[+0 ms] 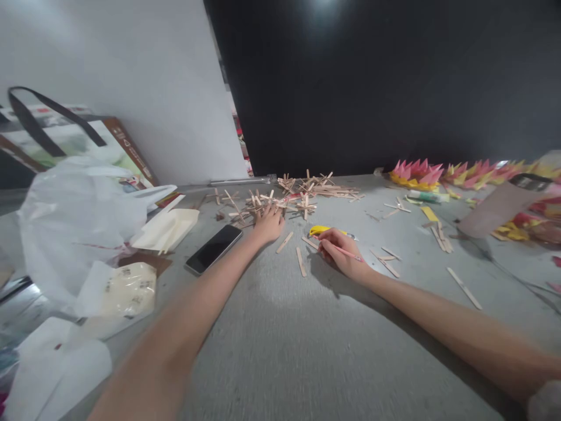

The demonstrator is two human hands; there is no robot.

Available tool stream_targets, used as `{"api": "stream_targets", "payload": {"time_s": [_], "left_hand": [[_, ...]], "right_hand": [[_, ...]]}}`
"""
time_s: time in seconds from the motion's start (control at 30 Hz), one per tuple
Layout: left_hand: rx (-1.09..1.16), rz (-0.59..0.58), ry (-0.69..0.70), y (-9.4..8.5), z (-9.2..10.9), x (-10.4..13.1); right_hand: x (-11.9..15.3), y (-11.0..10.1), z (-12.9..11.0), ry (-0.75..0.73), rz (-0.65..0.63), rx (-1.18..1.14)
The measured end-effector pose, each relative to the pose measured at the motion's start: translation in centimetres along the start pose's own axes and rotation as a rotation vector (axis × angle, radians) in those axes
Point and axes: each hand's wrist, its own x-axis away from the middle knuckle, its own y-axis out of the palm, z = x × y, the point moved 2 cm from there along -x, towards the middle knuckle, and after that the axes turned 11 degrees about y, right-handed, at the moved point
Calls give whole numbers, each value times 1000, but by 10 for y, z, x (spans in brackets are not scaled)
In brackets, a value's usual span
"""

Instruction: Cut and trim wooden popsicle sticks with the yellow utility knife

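My left hand [269,223] reaches to the near edge of a pile of wooden craft sticks [307,202], several of them crossed into star shapes. Its fingers are stretched out and slightly apart; whether they touch a stick I cannot tell. In my right hand [342,252] a slim pink pencil [349,254] is held in a writing grip, its shaft slanting back over the hand. Just behind that hand lies a yellow utility knife [319,230]. Between my hands are loose craft sticks [301,262], one partly hidden by my right fingers.
A black phone [214,248] lies beside my left forearm. Farther left are a white plastic bag [83,222], a pale tray [169,230] and a shopping bag [118,146]. To the right stand a tumbler [499,207], a glue stick [427,196] and pink-yellow paper flowers [416,174].
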Motion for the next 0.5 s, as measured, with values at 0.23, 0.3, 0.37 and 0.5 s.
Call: {"api": "stream_targets", "payload": {"time_s": [0.23, 0.3, 0.37, 0.5], "left_hand": [[-7, -31, -56, -2, -3, -20], [-18, -25, -49, -2, 0, -15], [-22, -31, -36, -3, 4, -4], [-24, -51, -21, -5, 12, 36]], "right_hand": [[1, 1, -4, 17, -34, -9], [2, 2, -5, 20, -32, -6], [2, 2, -7, 20, -35, -1], [3, 2, -9, -3, -49, 25]]}}
